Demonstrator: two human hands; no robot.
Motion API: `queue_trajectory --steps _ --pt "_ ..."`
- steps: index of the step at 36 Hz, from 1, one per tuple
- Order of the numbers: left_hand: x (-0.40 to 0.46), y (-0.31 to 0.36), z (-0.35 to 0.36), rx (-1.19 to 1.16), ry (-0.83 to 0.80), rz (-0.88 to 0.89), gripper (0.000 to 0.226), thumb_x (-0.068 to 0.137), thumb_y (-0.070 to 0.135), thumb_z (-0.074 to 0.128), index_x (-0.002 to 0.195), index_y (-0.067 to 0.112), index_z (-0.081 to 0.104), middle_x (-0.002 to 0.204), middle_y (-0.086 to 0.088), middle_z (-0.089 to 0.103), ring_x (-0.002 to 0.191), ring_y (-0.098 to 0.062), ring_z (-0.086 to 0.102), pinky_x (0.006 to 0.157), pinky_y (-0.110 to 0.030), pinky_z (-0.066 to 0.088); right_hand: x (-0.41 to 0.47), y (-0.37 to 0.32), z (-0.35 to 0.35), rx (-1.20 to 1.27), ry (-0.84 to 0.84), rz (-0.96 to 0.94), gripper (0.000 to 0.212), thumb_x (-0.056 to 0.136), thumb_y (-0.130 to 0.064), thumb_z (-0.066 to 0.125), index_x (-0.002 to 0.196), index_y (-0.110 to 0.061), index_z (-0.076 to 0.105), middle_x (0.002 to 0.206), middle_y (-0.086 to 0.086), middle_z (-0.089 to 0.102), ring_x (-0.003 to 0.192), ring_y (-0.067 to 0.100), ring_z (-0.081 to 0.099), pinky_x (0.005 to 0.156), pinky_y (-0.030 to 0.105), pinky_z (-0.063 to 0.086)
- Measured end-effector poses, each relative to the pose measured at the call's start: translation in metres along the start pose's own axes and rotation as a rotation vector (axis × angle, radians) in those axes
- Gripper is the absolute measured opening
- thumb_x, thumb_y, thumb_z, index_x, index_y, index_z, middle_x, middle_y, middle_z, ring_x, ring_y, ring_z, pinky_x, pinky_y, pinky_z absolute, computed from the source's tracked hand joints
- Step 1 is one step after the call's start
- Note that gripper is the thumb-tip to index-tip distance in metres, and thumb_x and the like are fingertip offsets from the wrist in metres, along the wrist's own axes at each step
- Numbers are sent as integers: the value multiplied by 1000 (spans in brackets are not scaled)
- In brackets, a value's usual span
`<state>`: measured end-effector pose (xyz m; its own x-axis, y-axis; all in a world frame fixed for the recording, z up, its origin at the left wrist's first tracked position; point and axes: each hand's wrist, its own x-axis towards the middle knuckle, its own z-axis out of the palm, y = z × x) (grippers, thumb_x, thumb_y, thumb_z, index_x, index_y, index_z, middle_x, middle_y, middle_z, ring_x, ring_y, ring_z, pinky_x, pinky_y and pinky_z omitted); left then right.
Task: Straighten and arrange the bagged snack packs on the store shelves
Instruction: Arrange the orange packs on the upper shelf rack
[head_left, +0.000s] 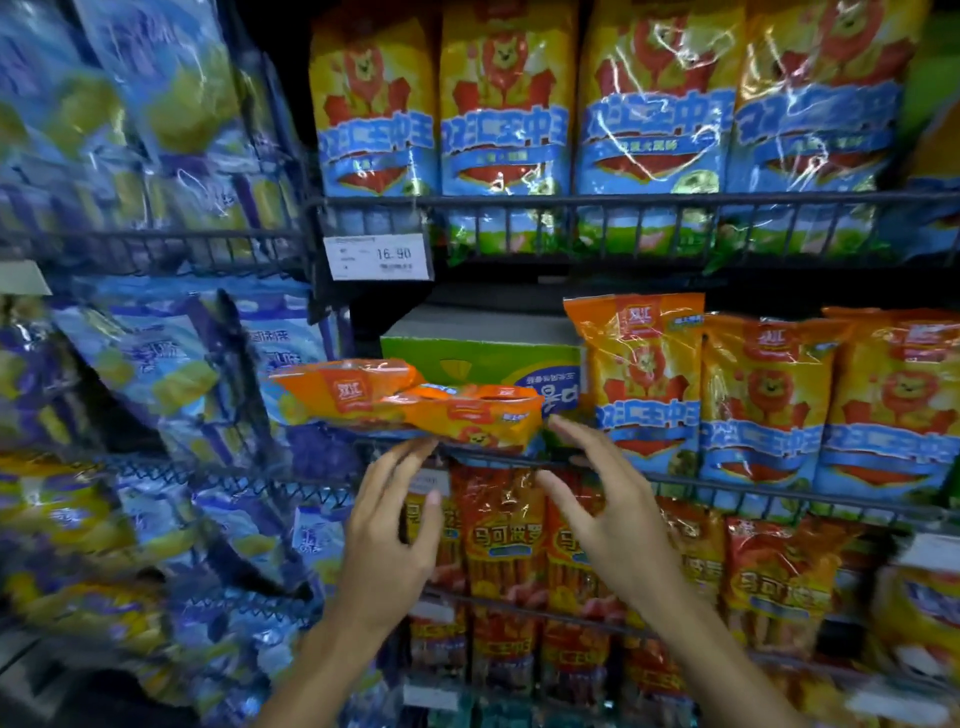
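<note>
Dark wire store shelves (571, 201) stacked in tiers, crammed with glossy bagged snacks. On the top tier, upright yellow-and-blue packs printed with a red lion (506, 104), behind a white price tag reading 16.90 (378, 256). On the middle tier, more upright orange-topped lion packs (641, 384) at right; left of them, two orange plastic packs lying flat (415, 405), one overlapping the other, ends jutting past the rail, in front of a green cardboard box (483, 358). Below, red-orange sausage packs (498, 540). At far left, blurred blue-and-yellow bags (156, 364). Left hand (389, 535) raised just beneath the flat packs, grip released, fingers straight, tips possibly brushing the underside. Right hand (613, 514) beside it, grip released, fingers spread, tips near the pack's right end.
</note>
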<state>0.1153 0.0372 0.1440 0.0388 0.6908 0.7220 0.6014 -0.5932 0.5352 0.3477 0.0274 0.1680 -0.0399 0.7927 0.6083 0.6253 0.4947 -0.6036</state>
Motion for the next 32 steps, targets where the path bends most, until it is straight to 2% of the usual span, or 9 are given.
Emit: queue_trajectory --steps 3,6,9,15,19,22,27,30,32 --pt "1 -3 -1 -69 -36 -28 48 102 28 52 148 38 40 150 36 33 141 8 34 115 -11 27 12 -11 19 -26 26 51 61 94 -51 60 149 -42 37 150 -21 43 140 0 41 114 20 36" --pt "0 -8 1 -139 -92 -101 51 104 37 49 153 38 35 157 25 33 147 4 29 115 -7 22 20 -11 32 -53 53 112 60 95 -61 58 146 -32 45 148 -13 48 139 9 46 114 34 43" --pt "-1 -14 4 -189 -148 -106 59 102 40 50 156 42 26 161 27 27 150 3 24 116 -5 18 20 -9 39 -46 100 176 63 95 -64 56 139 -19 52 129 1 60 121 22 59 96 47 53" --pt "7 -7 4 -296 -198 44 64 101 22 56 159 26 29 166 18 24 154 -6 21 122 -18 21 24 -19 32 0 285 251 53 91 -38 69 137 -13 60 104 -13 68 101 11 67 78 6 47" --pt "21 9 10 -370 -240 76 65 101 20 56 160 26 28 168 17 17 156 -9 15 125 -30 23 32 -26 19 27 358 199 56 88 -45 67 133 -12 64 97 -18 72 91 -3 69 80 16 55" --pt "30 18 14 -407 -247 72 64 102 23 55 160 26 28 169 18 16 156 -7 15 123 -35 23 39 -31 10 16 434 173 59 89 -38 70 140 -11 59 105 -21 69 94 -5 67 80 6 49" --pt "37 24 21 -400 -238 88 64 102 20 56 160 24 29 169 16 15 156 -6 15 122 -20 21 45 -30 4 -20 485 145 58 87 -41 73 136 -16 56 95 -28 64 84 -13 64 75 7 51" --pt "36 19 28 -382 -241 29 64 103 19 57 160 28 28 168 22 15 155 -2 15 121 -14 19 40 -21 11 -106 488 110 55 86 -46 72 129 -15 58 107 -14 67 97 -4 63 87 13 53" --pt "34 15 31 -333 -256 17 66 104 21 58 160 29 25 167 25 12 154 1 13 120 -15 18 38 -15 16 -190 501 64 55 87 -42 74 131 -13 59 124 -8 60 117 -2 52 102 11 42"
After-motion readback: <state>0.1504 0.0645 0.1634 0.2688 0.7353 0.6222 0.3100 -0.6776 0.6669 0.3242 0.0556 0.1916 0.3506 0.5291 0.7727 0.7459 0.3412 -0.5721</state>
